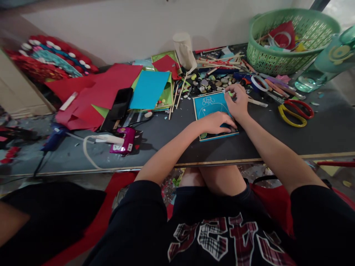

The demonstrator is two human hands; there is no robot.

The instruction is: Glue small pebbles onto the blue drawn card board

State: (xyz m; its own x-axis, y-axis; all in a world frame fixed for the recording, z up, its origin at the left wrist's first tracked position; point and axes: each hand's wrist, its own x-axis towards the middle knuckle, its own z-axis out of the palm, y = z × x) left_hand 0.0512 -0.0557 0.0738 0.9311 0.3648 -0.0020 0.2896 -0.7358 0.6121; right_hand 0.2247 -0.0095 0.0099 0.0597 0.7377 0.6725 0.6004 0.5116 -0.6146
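Note:
A small blue framed board with a white line drawing lies flat on the dark table in front of me. My left hand rests on its lower right part, fingers curled down and pressed on the surface. My right hand sits at the board's upper right corner, fingers bent over the edge beside a heap of small pebbles. What the fingertips pinch, if anything, is hidden.
Red and blue paper sheets, a black phone, a pink device with a white cable and a blue glue gun lie left. Scissors, a tape roll, sticks, a green basket and a bottle stand right.

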